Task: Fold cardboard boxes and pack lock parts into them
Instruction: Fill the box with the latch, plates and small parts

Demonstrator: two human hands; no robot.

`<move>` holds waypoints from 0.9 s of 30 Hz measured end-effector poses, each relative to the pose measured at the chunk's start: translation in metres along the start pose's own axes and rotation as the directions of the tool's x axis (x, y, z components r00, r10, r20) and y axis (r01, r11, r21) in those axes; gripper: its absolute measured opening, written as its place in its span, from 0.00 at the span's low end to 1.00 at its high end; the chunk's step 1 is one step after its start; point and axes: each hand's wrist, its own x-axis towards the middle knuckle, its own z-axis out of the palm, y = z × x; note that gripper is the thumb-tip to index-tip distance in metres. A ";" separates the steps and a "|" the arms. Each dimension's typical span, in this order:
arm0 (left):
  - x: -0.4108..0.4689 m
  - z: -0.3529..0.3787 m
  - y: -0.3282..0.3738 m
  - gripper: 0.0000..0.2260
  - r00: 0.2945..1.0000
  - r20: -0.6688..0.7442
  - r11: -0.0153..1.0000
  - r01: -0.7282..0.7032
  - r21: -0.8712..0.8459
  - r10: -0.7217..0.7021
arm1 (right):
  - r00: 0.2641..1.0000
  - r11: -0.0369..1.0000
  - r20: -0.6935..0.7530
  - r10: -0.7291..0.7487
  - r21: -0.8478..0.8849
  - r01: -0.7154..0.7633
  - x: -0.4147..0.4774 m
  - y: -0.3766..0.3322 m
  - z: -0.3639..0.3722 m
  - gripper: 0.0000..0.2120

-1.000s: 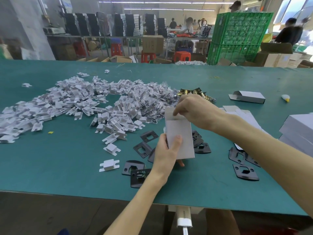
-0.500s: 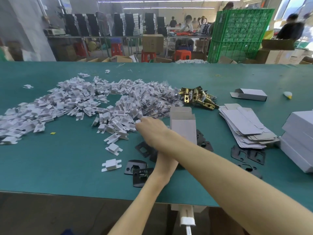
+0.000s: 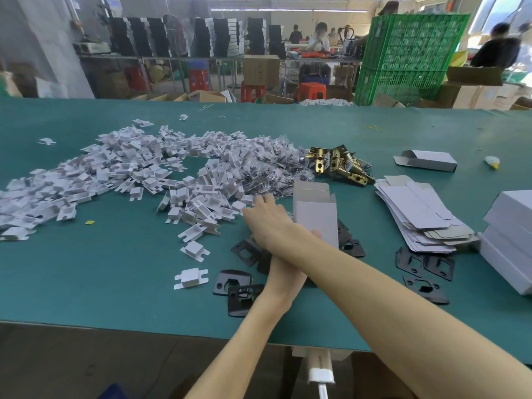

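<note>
Crossing over the left forearm at the centre of the frame, the right hand (image 3: 267,217) reaches left to the near edge of the white clips (image 3: 129,174), its fingers bent down among them; I cannot tell whether they pinch anything. The left hand (image 3: 283,267) is mostly hidden under that arm, but its thumb tip presses the front of the box (image 3: 315,217), which it holds upright just right of centre with the top flap open. Black plates (image 3: 244,251) lie on the table (image 3: 86,283) around both hands, with more at lower right. Brass latches (image 3: 339,165) sit in a heap above the box. Flat blanks (image 3: 417,214) are stacked to the right, beside closed white boxes (image 3: 509,234) at the frame's right edge.
</note>
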 end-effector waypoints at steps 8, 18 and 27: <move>-0.002 0.004 0.008 0.12 0.991 0.067 0.992 -0.109 -0.070 0.114 | 0.994 0.998 -0.104 -0.044 0.030 0.047 -0.012 -0.003 0.000 0.13; 0.006 0.003 0.001 0.17 0.975 0.038 0.973 -0.220 0.067 0.218 | 0.971 0.762 -0.221 0.091 0.643 0.075 -0.009 0.003 -0.005 0.14; 0.014 0.002 -0.005 0.11 0.984 -0.048 0.985 -0.173 -0.010 0.173 | 0.876 0.555 -0.429 0.222 0.794 0.248 -0.038 0.027 -0.060 0.25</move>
